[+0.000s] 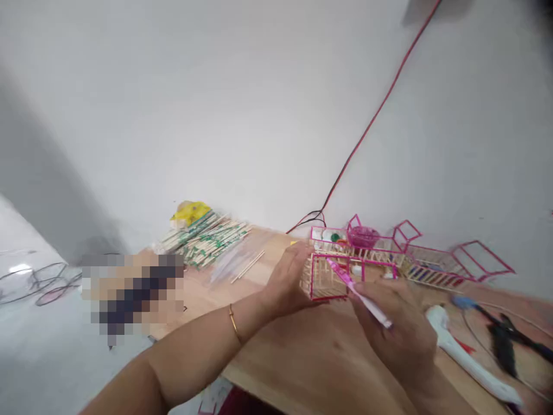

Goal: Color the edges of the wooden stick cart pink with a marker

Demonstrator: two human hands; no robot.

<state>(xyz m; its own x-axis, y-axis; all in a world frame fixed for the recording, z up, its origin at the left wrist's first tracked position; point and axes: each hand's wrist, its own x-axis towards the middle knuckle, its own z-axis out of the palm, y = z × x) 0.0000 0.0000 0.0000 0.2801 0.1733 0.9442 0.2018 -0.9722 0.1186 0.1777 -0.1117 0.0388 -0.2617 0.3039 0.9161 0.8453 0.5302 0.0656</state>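
My left hand [288, 281] grips the left end of a small frame of thin wooden sticks [329, 298], whose edges are pink. Its fingertips are partly hidden behind the frame. In my right hand [395, 325] is a slim pink-and-white brush [367, 302], its pink end touching or just in front of the frame's upper edge. Behind the frame stands a tub of pink paint [363, 236]. More pink-edged stick frames [483, 259] stretch off to the right along the wall.
Bundled wooden sticks [216, 237] lie at the table's back left, beside a yellow bag [190, 212]. Two loose sticks [247, 267] rest nearer. At right are a white-handled tool [473, 360] and dark cables [514, 334]. The wooden table [294, 357] ends below; a red cord [375, 118] runs down the wall.
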